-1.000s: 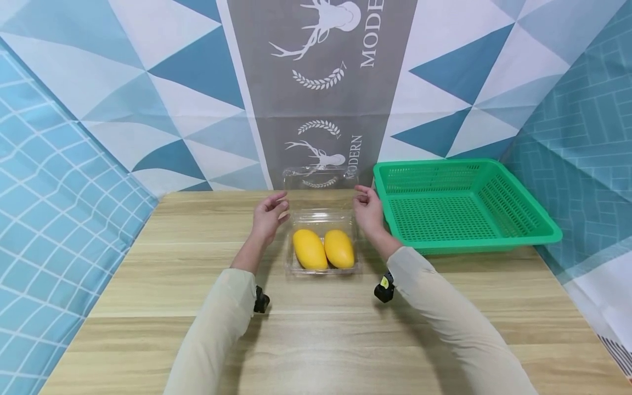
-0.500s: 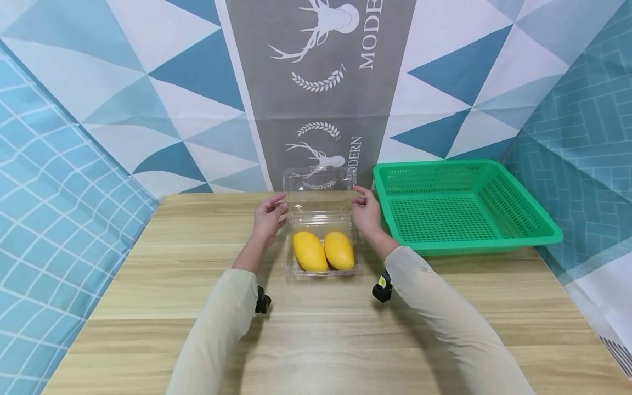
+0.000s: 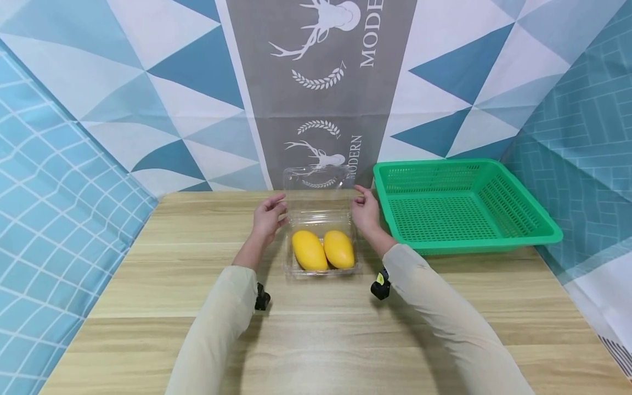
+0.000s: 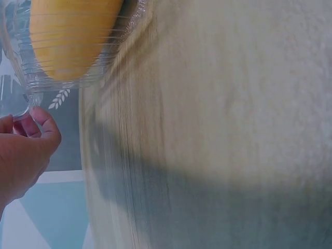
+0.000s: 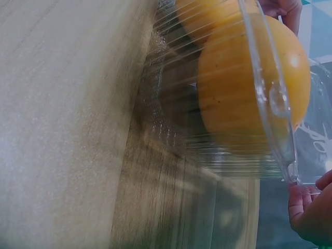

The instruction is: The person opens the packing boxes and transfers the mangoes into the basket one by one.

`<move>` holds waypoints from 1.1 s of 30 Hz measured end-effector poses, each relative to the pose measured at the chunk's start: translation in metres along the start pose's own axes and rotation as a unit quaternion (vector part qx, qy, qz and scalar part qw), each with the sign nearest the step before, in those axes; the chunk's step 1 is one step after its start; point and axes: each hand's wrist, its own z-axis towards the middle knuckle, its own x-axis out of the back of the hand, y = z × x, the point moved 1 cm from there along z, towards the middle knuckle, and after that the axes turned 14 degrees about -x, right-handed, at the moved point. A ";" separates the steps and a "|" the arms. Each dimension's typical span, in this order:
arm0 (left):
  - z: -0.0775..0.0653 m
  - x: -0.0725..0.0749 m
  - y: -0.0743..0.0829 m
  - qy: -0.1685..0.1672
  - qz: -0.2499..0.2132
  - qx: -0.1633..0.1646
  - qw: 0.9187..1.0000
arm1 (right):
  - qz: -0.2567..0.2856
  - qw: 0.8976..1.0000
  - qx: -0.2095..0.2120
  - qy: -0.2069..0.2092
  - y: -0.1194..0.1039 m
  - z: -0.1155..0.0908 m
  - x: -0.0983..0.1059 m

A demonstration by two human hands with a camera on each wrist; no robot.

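Note:
A clear plastic clamshell box [image 3: 323, 272] stands on the table with its lid [image 3: 316, 198] raised at the back. Two yellow mangoes [image 3: 309, 250] lie side by side in its base; through the ribbed wall, one mango [image 5: 244, 88] shows large in the right wrist view. My left hand [image 3: 267, 218] pinches the lid's left edge near the hinge, thumb and curled fingers showing in the left wrist view. On the opposite side, my right hand [image 3: 366, 213] holds the lid's right edge between thumb and fingers. Neither hand touches the fruit.
A green plastic basket [image 3: 444, 216] with slotted walls sits close beyond my right hand, at the table's back right. Behind the wooden table [image 3: 316, 340], a patterned cloth [image 3: 316, 99] hangs right at the back edge.
My right hand has shifted very slightly to the left along with the lid's edge. The box and mangoes stay in practically the same place.

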 end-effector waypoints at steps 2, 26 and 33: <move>0.001 0.000 -0.001 0.001 0.007 0.001 1.000 | 0.001 1.000 -0.002 -0.003 0.000 0.001 0.000; 0.004 0.000 -0.007 -0.009 0.015 0.016 1.000 | -0.042 0.999 -0.008 -0.008 0.005 0.007 -0.001; 0.004 0.003 -0.010 -0.013 0.016 0.027 0.999 | -0.061 0.998 -0.011 -0.007 0.008 0.008 -0.003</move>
